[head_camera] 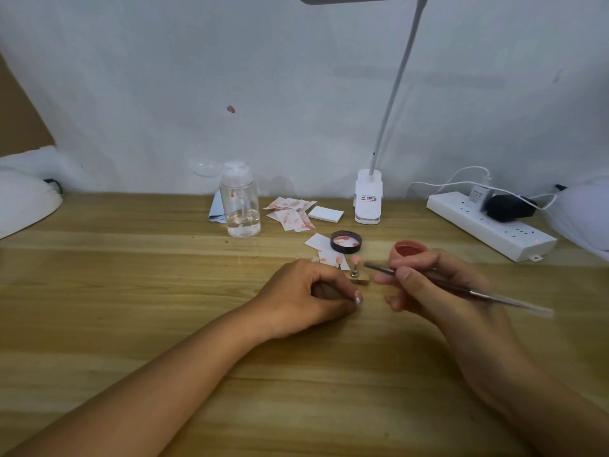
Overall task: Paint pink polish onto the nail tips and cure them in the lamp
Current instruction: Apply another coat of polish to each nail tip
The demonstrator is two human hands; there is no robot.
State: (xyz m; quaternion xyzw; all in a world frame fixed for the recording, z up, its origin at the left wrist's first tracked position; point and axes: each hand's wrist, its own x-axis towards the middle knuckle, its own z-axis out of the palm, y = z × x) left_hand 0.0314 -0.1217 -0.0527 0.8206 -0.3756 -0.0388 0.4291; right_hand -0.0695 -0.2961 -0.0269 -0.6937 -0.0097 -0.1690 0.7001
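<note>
My left hand (306, 291) rests on the wooden table (131, 291) with its fingers curled inward. The fingertips end right at the small base (359, 280) of the nail-tip stand, but I cannot tell whether they actually grip it. My right hand (425, 285) pinches a thin nail brush (461, 289) between thumb and fingers. The brush handle runs back to the right, and its tip points left, close to the stand.

Two pink nail tips (355, 259) stand upright on their holders just beyond my left fingertips, between my two hands. The open jar of pink polish (407, 249) sits directly behind my right hand. Its black lid (346, 242) lies upturned, smeared pink inside, a little further back to the left.

Behind that lie stained wipes (291, 212), a stack of clean white pads (326, 213) and a clear pump bottle (240, 202). A clip-on desk lamp (368, 199) stands against the wall, and a white power strip (487, 225) lies to the right.
</note>
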